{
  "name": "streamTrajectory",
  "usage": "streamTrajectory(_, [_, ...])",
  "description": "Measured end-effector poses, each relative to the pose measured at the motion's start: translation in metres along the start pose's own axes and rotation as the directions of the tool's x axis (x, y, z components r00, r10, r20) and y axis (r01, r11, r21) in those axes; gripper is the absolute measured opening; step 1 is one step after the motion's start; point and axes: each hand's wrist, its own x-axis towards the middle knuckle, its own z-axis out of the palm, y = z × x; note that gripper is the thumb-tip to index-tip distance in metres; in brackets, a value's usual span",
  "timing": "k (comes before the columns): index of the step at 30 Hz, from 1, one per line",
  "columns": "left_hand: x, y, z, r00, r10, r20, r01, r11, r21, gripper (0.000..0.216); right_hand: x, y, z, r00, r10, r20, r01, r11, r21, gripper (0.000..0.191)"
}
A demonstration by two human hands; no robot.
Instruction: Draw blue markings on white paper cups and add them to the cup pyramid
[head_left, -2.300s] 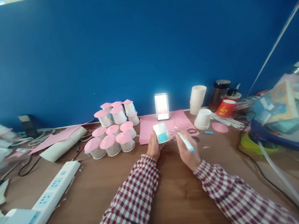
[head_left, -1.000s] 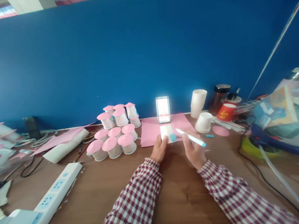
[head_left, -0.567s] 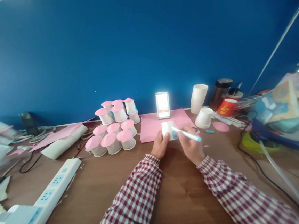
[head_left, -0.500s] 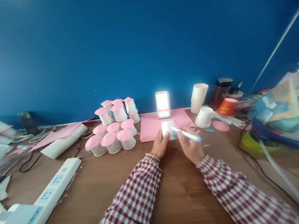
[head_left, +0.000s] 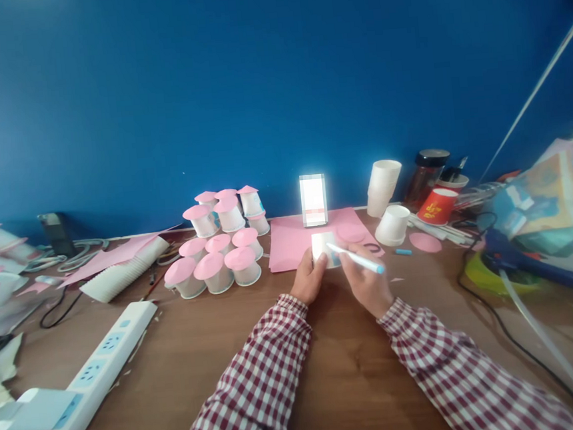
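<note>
My left hand (head_left: 310,278) grips a small white paper cup (head_left: 323,246) with a blue patch on its side, held just above the brown desk. My right hand (head_left: 367,283) is closed on a white marker with a blue end (head_left: 356,258), its tip touching the cup's side. A pink paper sheet (head_left: 289,243) lies right behind the cup, with a lit phone (head_left: 313,200) propped upright on it. To the left stands a pile of several white cups with pink lids (head_left: 219,244).
A white power strip (head_left: 102,365) lies at the left front. A stack of cups (head_left: 121,276) lies on its side beside it. Upright white cups (head_left: 383,186), a red cup (head_left: 437,206) and a dark jar (head_left: 426,172) stand at the back right. Cables and clutter (head_left: 529,234) fill the right side.
The cup has been turned in my left hand and lowered toward the desk. The marker tip has come onto the cup's side. The head view shifted a little.
</note>
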Motion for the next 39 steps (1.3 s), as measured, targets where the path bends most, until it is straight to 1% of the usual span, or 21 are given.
streamTrajectory(4, [0.0008,-0.0004,0.0004,0.999,0.034,-0.009,-0.034,0.999,0.019,0.042,-0.0003,-0.0005,0.0006,1.000,-0.005,0.000,0.005,1.000,-0.006,0.022])
streamTrajectory(9, [-0.0002,-0.0009,0.0007,1.000,-0.011,0.005,0.011,1.000,-0.024,0.044,-0.0004,-0.0013,0.0008,1.000,-0.011,0.006,0.011,1.000,-0.011,0.021])
streamTrajectory(16, [-0.0006,-0.0002,0.0004,0.999,-0.034,0.007,0.034,0.998,-0.046,0.045,-0.0004,-0.0010,0.0008,1.000,-0.004,0.005,0.005,1.000,-0.012,0.023])
streamTrajectory(28, [-0.0007,-0.0006,0.0004,1.000,-0.022,0.009,0.022,0.999,-0.036,0.045,-0.0008,-0.0005,0.0009,1.000,-0.009,-0.003,0.009,1.000,-0.013,0.024])
streamTrajectory(33, [-0.0007,0.0009,0.0005,1.000,0.004,-0.003,-0.004,1.000,-0.027,0.043,-0.0004,-0.0009,0.0007,1.000,-0.004,0.002,0.004,1.000,-0.005,0.024])
streamTrajectory(39, [-0.0007,-0.0013,0.0003,0.999,-0.036,0.006,0.036,0.997,-0.061,0.045,-0.0002,-0.0001,0.0012,1.000,-0.007,-0.002,0.007,1.000,-0.010,0.025])
